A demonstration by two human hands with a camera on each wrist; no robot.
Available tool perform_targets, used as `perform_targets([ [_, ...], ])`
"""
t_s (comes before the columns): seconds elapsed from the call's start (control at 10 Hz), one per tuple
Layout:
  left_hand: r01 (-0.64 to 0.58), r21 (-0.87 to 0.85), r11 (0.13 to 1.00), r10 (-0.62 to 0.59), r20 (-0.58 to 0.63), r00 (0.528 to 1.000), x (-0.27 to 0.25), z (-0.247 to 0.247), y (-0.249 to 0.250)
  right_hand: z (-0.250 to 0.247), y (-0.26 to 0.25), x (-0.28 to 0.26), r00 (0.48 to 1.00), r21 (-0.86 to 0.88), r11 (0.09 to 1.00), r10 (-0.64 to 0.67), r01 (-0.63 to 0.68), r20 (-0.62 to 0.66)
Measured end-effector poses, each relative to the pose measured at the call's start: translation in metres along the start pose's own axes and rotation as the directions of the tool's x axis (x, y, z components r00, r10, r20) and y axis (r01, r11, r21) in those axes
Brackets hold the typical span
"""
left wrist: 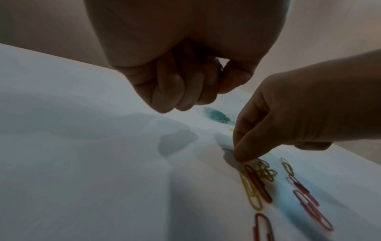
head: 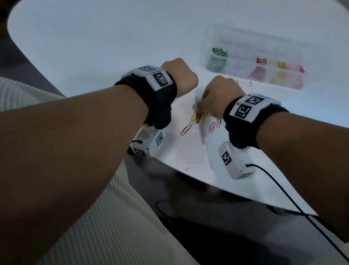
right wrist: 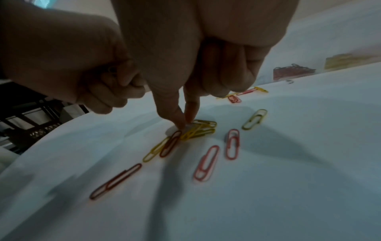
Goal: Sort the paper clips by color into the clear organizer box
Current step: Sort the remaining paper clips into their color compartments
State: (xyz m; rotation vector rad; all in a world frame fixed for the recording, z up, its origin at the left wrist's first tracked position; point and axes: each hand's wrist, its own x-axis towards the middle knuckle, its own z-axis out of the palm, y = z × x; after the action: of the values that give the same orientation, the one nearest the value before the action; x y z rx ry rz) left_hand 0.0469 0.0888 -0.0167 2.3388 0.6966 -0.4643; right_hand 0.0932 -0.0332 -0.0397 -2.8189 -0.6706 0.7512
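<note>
1. The right hand (right wrist: 206, 53) reaches down with thumb and forefinger tips (right wrist: 179, 120) drawn together on the white table (head: 100, 54), touching the near end of a small heap of yellow clips (right wrist: 201, 129). Whether they already pinch one cannot be told.
2. A red clip (right wrist: 170, 144) and a yellow clip (right wrist: 155, 150) lie side by side just at 7 o'clock from the fingertips, long axes running from 1 to 7 o'clock in the right wrist view.
3. Another red clip (right wrist: 115, 181) lies further out at 7 o'clock, on the same slant.
4. Two pink clips (right wrist: 206, 163) lie at 4 o'clock from the heap, nearly upright in that view.
5. The left hand (head: 178, 76) hovers curled into a fist at 10 o'clock from the right; something small seems tucked inside it, unclear.
6. The clear organizer box (head: 245, 41) sits at 2 o'clock, holding green, red, yellow and pink clips in separate compartments.
</note>
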Motion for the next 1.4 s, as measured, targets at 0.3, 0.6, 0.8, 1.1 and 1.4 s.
perform_targets([
  [0.3,-0.157,-0.347,0.925,0.164,-0.009,0.986,-0.015,-0.009,0.027,-0.012,0.016,-0.022,0.992,0.352,0.930,0.123,-0.102,-0.037],
  [0.6,0.013,-0.621,0.784,0.106,0.154,0.982,-0.021,-0.020,0.067,-0.065,0.072,-0.029,0.965,0.967,0.022,0.075,-0.254,0.252],
  [0.8,0.056,-0.655,0.753,0.053,0.145,0.988,0.001,-0.039,0.107,-0.123,0.064,0.003,0.999,0.980,-0.199,-0.050,-0.020,0.011],
  [1.1,0.139,-0.591,0.795,-0.020,0.205,0.979,0.048,-0.047,0.105,-0.119,0.058,0.046,0.947,0.935,0.245,0.254,-0.258,0.195],
  [1.4,0.151,-0.569,0.809,-0.071,0.161,0.984,0.045,-0.039,0.118,-0.116,0.049,0.054,0.937,0.860,0.386,0.228,-0.335,0.263],
])
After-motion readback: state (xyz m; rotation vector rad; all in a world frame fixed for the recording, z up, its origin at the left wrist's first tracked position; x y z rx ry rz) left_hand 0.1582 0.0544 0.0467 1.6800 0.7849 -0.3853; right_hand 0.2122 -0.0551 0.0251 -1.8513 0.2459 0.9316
